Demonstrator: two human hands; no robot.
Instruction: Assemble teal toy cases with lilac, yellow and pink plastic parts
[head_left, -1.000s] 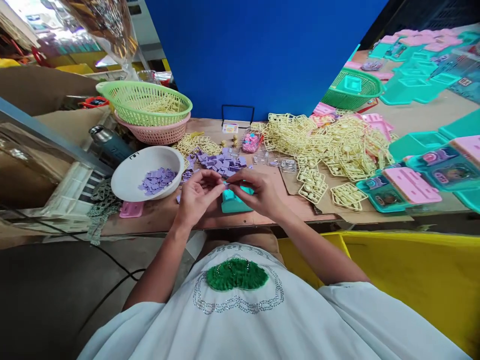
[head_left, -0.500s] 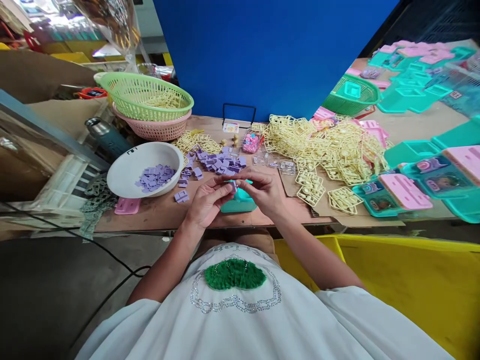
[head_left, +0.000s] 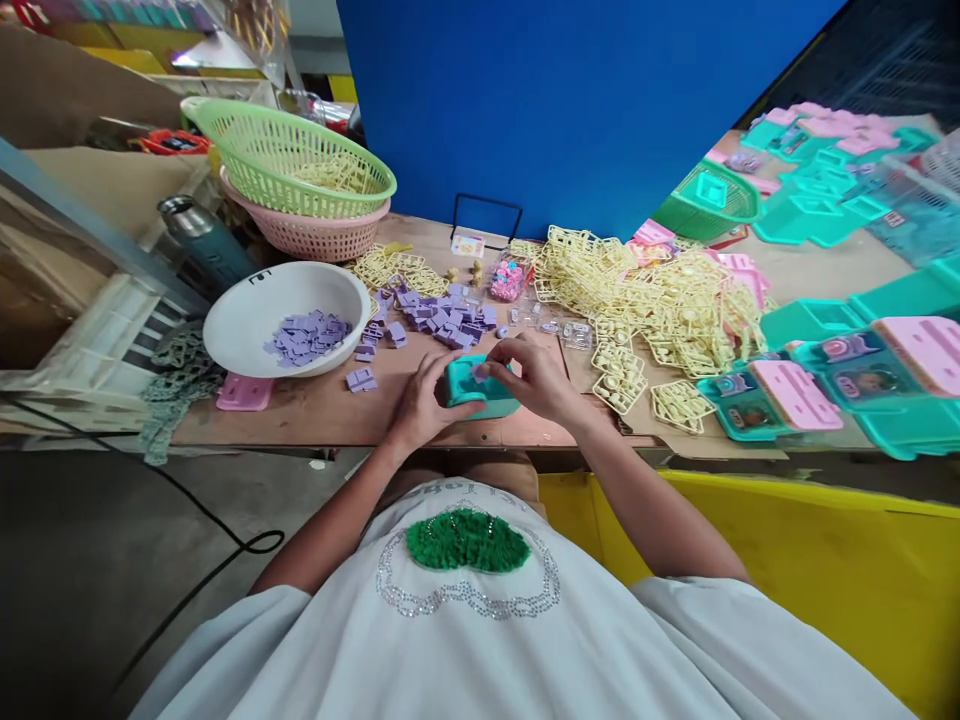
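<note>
A teal plastic box sits at the table's front edge, close to my body. My left hand grips its left end, thumb along the near side and fingers on the far side. My right hand is over the box, thumb and forefinger pinched on a small purple plastic piece at its upper face. Just beyond lie a heap of purple plastic pieces and a single purple piece nearer the front. A white bowl to the left contains flat purple pieces.
Cream plastic frames are piled right of centre. Teal boxes with pink lids stand at the right. Green and pink baskets are stacked back left, beside a flask. A blue panel rises behind; a yellow bin is below right.
My left hand has let go of the purple piece and taken hold of the teal box. My right hand has brought the piece down to the box. The view has shifted slightly.
</note>
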